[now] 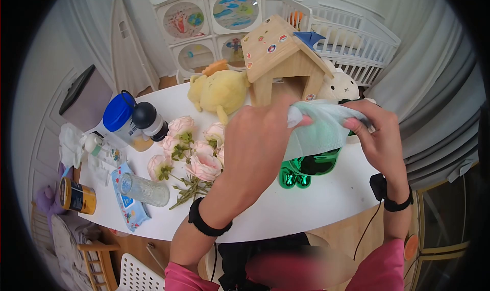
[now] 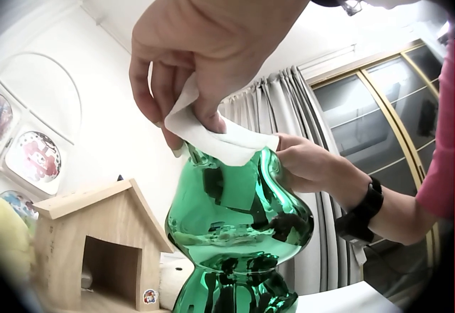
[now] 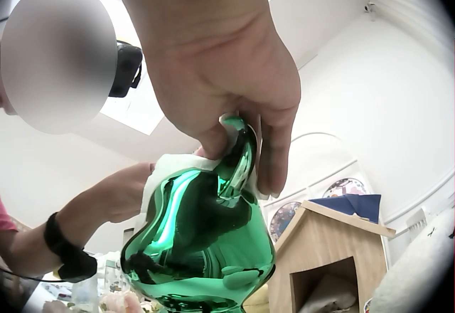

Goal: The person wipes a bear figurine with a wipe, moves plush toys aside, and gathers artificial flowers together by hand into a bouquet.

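Observation:
A shiny green vase with a curvy body stands on the white table, a white wipe draped over its top. My left hand pinches the wipe at the rim between thumb and fingers. On the other side, my right hand grips the rim and the wipe's edge, thumb on one side and fingers on the other. In the head view the wipe hides most of the vase's upper part.
Behind the vase are a wooden house, a yellow plush toy and a white plush. Pink flowers, a glass vase, a wipes pack, a blue-lidded tub and a yellow jar are at left.

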A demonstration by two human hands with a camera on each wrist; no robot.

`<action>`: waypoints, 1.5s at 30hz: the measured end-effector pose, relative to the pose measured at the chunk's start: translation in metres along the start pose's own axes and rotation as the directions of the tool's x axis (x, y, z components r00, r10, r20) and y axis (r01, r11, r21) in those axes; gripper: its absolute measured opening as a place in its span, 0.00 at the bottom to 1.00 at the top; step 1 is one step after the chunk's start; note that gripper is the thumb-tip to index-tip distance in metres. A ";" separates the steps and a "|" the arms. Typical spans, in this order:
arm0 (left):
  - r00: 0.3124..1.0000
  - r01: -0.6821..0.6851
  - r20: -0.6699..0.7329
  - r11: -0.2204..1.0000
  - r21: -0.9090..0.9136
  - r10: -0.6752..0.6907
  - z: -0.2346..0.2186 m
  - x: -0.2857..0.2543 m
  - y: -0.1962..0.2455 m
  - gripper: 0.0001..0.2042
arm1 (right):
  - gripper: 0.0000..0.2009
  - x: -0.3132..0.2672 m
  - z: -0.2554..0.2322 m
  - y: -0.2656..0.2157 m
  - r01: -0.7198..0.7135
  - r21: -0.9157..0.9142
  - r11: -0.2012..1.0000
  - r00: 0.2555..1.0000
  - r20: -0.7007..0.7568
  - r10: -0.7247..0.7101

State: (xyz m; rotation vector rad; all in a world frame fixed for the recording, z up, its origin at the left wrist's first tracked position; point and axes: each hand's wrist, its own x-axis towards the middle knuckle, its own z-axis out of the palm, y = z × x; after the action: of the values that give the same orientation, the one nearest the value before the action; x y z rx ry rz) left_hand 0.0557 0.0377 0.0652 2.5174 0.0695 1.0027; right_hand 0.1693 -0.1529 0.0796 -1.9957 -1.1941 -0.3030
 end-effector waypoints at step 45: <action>0.999 0.027 0.030 0.948 -0.316 -0.019 0.041 -0.083 0.001 0.40 | 0.18 -0.072 0.061 0.038 -0.107 -0.384 0.917 0.979 -0.201 0.030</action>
State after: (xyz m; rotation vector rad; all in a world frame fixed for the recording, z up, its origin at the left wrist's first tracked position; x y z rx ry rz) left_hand 0.0220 0.0050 -0.0145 2.2307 -0.0654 0.8920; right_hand 0.1520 -0.1651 -0.0197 -2.2836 -0.9930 -0.7326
